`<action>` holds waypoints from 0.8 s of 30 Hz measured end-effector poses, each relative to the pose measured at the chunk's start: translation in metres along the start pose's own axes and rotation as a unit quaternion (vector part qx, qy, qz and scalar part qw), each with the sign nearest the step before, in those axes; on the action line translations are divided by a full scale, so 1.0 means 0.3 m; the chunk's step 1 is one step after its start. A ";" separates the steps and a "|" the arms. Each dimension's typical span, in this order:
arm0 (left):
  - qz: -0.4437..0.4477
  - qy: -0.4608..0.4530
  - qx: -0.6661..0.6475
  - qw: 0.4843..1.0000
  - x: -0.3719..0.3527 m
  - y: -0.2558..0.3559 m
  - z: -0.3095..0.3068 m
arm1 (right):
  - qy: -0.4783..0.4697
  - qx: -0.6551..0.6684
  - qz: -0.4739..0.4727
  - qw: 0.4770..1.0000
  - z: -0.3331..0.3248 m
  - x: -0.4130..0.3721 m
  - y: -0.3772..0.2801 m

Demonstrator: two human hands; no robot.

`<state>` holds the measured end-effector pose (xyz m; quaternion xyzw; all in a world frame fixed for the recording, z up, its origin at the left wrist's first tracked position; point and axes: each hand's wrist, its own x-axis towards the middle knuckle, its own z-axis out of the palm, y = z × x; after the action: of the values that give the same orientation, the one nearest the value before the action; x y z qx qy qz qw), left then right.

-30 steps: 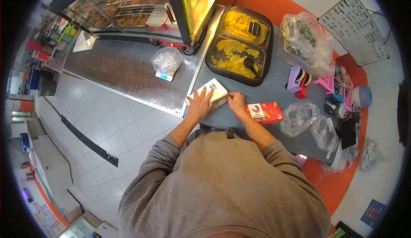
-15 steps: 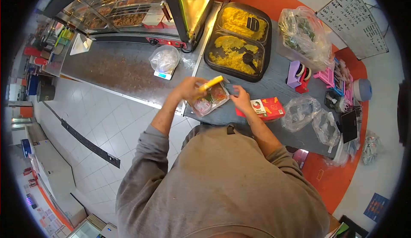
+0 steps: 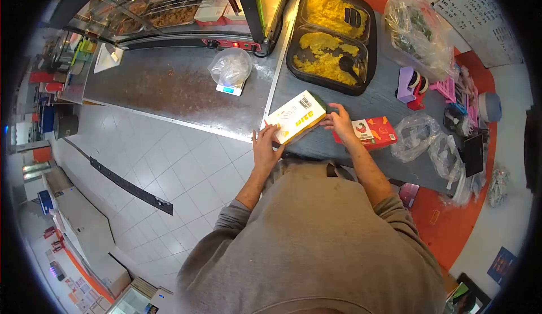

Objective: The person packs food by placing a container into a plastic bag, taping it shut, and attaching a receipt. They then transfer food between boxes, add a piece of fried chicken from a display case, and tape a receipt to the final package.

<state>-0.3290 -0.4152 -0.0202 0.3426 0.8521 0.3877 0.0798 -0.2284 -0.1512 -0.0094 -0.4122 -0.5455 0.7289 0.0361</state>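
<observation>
A closed white and yellow cardboard food box (image 3: 296, 116) lies on the dark counter right in front of me, its printed lid facing up. My left hand (image 3: 268, 147) grips the lower left end, fingertips on top of the lid and thumb along the near side. At the opposite end, my right hand (image 3: 340, 124) has its fingers pressed against the right edge. The box's contents are hidden under the lid. Just beyond my right wrist is a red cardboard box (image 3: 374, 132) with a white label, partly behind that forearm.
A black two-part tray (image 3: 333, 85) of yellow rice with dark scoops stands ahead. Left of it are a digital scale (image 3: 230, 89) with a plastic bag (image 3: 230, 67) and a heated display cabinet (image 3: 234, 44). To the right lie clear plastic bags (image 3: 415, 138) and a purple tape dispenser (image 3: 405, 85).
The box stood open with food inside; its lid is now down over it. My left hand moved from above the box to its near left end. The view shifted slightly.
</observation>
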 end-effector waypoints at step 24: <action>0.026 0.030 -0.174 0.984 0.113 -0.054 -0.058 | 0.057 -0.014 -0.045 0.997 -0.006 -0.126 0.007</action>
<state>-0.3699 -0.4113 -0.0153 0.3333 0.7644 0.5423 0.1025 -0.2017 -0.1696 0.0100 -0.4287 -0.5709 0.6939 0.0939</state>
